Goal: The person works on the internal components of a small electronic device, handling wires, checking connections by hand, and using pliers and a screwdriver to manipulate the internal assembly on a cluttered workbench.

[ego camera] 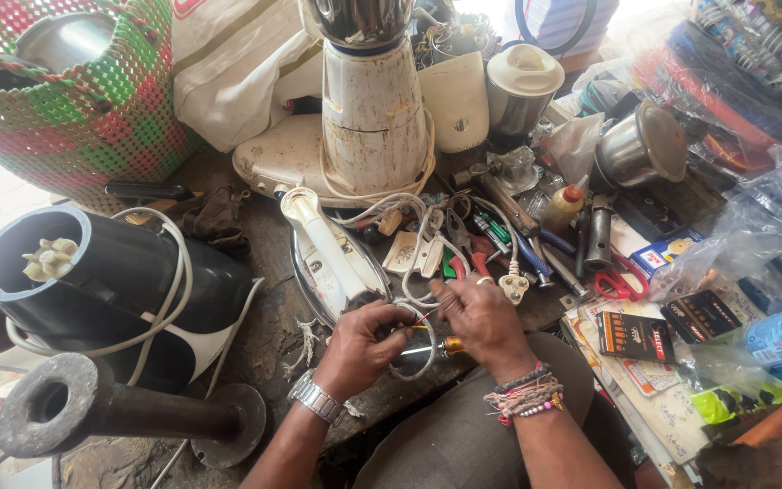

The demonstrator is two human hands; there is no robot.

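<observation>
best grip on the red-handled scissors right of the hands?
Probably by the handle loops of the red-handled scissors. They lie flat on the cluttered bench, loops toward the person and blades pointing away among the metal tools. Come from above on the near side, where papers leave the loops open; the blade end is crowded. Both the left hand and right hand are busy with a white cord.

A white electrical cord (414,263) ran down from the clutter on the bench (264,335) and looped between the hands, its white three-pin plug (513,288) lying flat just beside the right hand. The cord's end was pinched at the fingertips, where thin red and yellow inner wires (420,320) showed. A screwdriver (434,347) with an amber handle and bright metal shaft lay nearly level below the hands, handle toward the right.
</observation>
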